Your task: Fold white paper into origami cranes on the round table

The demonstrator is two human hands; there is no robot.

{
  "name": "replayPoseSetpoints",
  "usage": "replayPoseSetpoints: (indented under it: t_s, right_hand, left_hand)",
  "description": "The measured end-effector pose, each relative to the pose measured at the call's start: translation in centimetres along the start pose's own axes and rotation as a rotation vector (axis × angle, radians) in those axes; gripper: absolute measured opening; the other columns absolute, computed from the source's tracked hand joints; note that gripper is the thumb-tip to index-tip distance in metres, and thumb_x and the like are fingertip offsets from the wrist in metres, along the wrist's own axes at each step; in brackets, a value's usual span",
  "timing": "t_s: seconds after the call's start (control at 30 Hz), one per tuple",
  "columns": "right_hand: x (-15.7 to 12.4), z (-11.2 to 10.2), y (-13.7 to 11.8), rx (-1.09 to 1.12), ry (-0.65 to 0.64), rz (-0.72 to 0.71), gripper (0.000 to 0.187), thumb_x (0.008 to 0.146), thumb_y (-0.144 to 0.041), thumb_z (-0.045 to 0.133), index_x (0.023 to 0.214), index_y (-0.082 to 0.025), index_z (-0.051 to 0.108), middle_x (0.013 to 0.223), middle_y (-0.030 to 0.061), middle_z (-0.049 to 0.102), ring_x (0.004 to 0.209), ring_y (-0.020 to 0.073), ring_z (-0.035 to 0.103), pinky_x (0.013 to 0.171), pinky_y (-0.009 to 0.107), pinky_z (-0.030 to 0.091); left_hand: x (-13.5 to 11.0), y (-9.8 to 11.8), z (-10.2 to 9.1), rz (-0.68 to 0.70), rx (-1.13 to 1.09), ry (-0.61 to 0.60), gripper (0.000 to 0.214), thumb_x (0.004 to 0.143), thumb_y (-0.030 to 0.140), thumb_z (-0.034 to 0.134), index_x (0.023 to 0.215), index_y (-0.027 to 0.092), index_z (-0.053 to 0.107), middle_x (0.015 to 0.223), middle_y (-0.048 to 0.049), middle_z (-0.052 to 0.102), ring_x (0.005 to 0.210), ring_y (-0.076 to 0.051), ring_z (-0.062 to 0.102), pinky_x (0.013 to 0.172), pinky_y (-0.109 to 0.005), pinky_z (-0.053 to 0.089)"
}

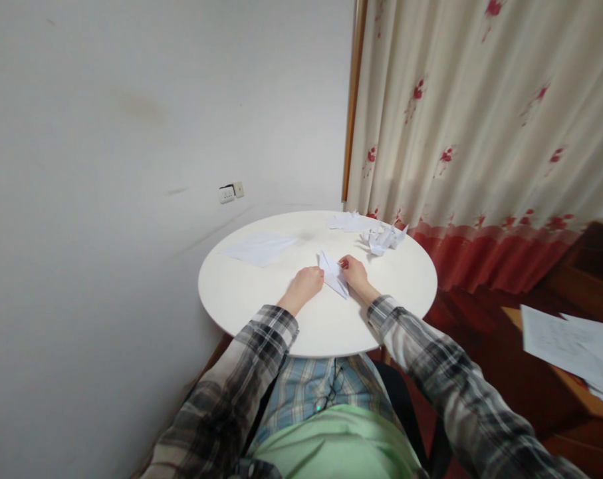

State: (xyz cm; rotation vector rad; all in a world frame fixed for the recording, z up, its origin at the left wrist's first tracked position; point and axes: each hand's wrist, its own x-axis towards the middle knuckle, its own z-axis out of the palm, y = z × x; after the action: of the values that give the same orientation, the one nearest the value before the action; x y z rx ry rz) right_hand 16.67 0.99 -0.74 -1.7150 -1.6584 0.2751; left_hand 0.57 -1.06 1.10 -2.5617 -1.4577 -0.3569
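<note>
Between my two hands is a small piece of folded white paper, pointed at its upper and lower ends, just above or on the round white table. My left hand is closed at the paper's left edge, fingers curled in. On the opposite edge, my right hand pinches the paper between thumb and fingers. The fingertips of the left hand are partly hidden by its own knuckles. Beyond the right hand lies a pile of folded white paper shapes.
Flat white sheets lie at the table's back left, and more paper at its far edge. A wall with a socket stands left. A patterned curtain hangs behind. Printed sheets rest on wooden furniture at right.
</note>
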Motion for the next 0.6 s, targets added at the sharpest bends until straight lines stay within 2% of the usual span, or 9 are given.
replayPoseSetpoints:
  t_s: [0.1, 0.23, 0.43, 0.6]
  right_hand:
    - [-0.2, -0.2, -0.2, -0.053, 0.018, -0.003, 0.032, 0.066, -0.004, 0.043, 0.091, -0.017, 0.058, 0.087, 0.0035, 0.062, 0.078, 0.0129, 0.054, 0.063, 0.021, 0.035]
    - [-0.5, -0.4, -0.5, -0.092, 0.014, -0.035, 0.033, 0.068, -0.004, 0.042, 0.092, -0.018, 0.058, 0.083, 0.0019, 0.063, 0.077, 0.0131, 0.054, 0.062, 0.021, 0.034]
    - [-0.9, -0.6, -0.8, -0.198, 0.015, -0.170, 0.029, 0.075, -0.006, 0.042, 0.095, -0.018, 0.058, 0.084, 0.0030, 0.066, 0.080, 0.0141, 0.056, 0.066, 0.022, 0.034]
    - [-1.4, -0.7, -1.1, -0.346, -0.045, -0.273, 0.023, 0.081, -0.013, 0.043, 0.094, -0.019, 0.059, 0.088, 0.0059, 0.066, 0.084, 0.0169, 0.058, 0.068, 0.024, 0.035]
  left_hand:
    - [-0.1, -0.2, 0.2, -0.031, 0.013, -0.002, 0.028, 0.082, 0.012, 0.037, 0.091, 0.013, 0.063, 0.091, -0.0099, 0.064, 0.087, -0.017, 0.059, 0.079, -0.028, 0.045]
    - [-0.3, -0.3, 0.2, 0.006, 0.057, 0.053, 0.026, 0.083, 0.011, 0.037, 0.091, 0.013, 0.062, 0.099, -0.0104, 0.059, 0.097, -0.019, 0.054, 0.079, -0.028, 0.045]
    - [-0.2, -0.2, 0.8, 0.068, 0.087, 0.046, 0.026, 0.085, 0.012, 0.035, 0.095, 0.011, 0.059, 0.101, -0.0117, 0.055, 0.096, -0.019, 0.051, 0.079, -0.029, 0.044]
    - [0.2, -0.6, 1.6, 0.155, 0.057, 0.039, 0.027, 0.085, 0.010, 0.034, 0.098, 0.012, 0.058, 0.099, -0.0105, 0.057, 0.095, -0.018, 0.053, 0.082, -0.028, 0.043]
